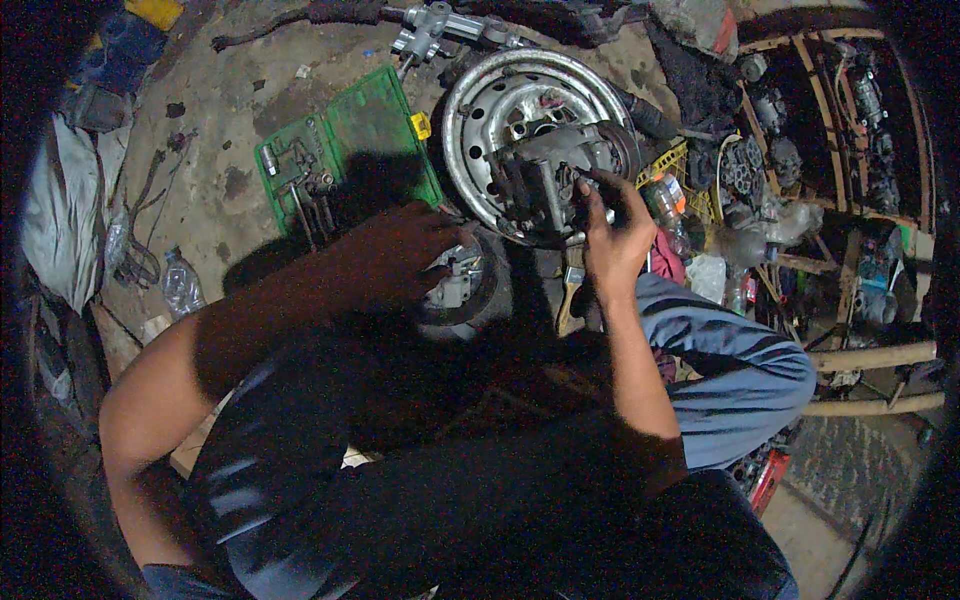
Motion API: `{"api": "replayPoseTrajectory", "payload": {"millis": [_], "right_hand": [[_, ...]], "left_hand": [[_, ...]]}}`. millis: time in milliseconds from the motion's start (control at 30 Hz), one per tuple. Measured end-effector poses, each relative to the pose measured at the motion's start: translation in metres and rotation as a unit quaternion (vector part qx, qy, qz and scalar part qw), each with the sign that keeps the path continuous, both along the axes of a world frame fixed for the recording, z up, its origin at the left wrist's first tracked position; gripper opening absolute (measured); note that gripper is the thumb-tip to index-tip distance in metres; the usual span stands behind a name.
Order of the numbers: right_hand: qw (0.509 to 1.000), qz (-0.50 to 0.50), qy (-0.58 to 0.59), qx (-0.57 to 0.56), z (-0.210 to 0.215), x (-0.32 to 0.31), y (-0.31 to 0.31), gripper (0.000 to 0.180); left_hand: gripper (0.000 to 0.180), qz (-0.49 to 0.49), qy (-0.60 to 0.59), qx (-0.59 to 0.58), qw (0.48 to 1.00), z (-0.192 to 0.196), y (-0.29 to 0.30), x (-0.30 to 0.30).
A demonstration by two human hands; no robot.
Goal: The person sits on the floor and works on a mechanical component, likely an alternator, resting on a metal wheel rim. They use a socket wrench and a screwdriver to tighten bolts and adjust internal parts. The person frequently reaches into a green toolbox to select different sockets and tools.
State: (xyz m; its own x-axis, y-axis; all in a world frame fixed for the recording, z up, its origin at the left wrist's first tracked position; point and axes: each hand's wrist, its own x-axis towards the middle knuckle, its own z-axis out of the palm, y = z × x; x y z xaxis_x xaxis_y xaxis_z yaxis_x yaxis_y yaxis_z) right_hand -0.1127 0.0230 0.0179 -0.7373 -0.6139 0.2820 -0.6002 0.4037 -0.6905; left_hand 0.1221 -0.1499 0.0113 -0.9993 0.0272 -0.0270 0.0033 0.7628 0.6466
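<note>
A silvery steel wheel rim [463, 112] lies ahead of me, bearing a dark, greasy metal housing [540, 172]. Over the housing's right side, the thumb and fingertips of my right hand [617, 238] are pinched together. Whatever is between them is too small and dark to name. My left hand [415, 245] is in deep shadow just left of the rim's near edge, above a round metal part [458, 282] with a pale, uneven face. Its fingers are partly hidden, and I cannot tell whether they grip that part.
An opened green tool case [375, 115] with sockets and wrenches lies left of the rim. A paintbrush [570, 290] is near my right wrist. Plastic bottles and a wooden rack [815, 85] of metal parts stand right. A clear bottle [182, 283] lies far left.
</note>
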Motion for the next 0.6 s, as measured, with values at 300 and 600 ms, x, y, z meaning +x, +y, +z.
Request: {"api": "replayPoseTrajectory", "payload": {"millis": [300,600], "right_hand": [[0.990,0.005,-0.141,0.018,0.019,-0.005,-0.003,0.022],[0.994,0.009,-0.105,0.011,0.021,-0.006,-0.004,0.020]], "left_hand": [[0.039,-0.016,-0.034,-0.012,0.999,-0.005,-0.002,-0.004],[0.044,-0.012,-0.038,-0.012,0.999,-0.007,-0.001,-0.004]]}}
